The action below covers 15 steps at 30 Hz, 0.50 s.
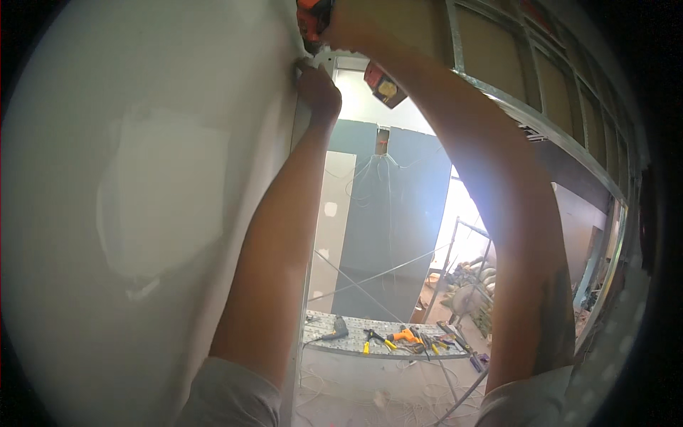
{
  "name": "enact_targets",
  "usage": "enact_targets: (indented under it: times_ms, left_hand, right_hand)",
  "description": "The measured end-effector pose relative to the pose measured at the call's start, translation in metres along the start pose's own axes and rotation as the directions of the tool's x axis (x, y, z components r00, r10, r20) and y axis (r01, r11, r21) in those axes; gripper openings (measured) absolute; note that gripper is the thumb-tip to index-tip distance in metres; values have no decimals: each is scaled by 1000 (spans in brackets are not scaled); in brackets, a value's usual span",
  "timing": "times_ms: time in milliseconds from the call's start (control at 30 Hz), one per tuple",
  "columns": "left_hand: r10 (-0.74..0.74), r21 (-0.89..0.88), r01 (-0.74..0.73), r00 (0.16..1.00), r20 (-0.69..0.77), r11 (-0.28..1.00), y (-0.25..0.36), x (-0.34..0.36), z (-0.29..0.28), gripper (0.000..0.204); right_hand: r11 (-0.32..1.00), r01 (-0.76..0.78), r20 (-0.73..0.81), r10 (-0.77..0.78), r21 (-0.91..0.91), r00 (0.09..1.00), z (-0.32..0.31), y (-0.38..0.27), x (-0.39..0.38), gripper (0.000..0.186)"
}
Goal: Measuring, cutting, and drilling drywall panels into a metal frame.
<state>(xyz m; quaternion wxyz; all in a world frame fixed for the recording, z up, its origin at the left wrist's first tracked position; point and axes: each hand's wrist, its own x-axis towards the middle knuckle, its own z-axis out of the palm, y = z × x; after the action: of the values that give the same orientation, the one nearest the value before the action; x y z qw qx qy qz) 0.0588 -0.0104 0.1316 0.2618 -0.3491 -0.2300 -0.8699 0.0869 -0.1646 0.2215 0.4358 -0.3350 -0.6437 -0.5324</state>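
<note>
White wall board [142, 213] filled the left. Right hand [348, 25] clamped round an orange drill [311, 21] up top: heavy, rigid, best gripped by its handle. Left hand [318, 89] pinched closed beside its tip.

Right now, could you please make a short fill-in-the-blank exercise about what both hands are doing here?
1. The right hand holds an ____ power drill.
2. The left hand presses on the ____ wall panel.
3. Both arms are raised ____ the head.
4. More tools lie on the scaffold platform far ____.

Missing words: orange; white; above; below
</note>
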Motion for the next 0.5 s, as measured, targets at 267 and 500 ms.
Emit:
enact_targets:
  times_ms: [267,500]
  left_hand:
    - [-82,221,-41,851,519,974,4,-78,-95,79]
    - [310,289,-424,877,368,858,-35,-76,-72,80]
  right_hand:
    - [989,-48,257,9,144,966,-8,-3,19,26]
    - [983,-100,288,52,153,956,-12,-6,27,23]
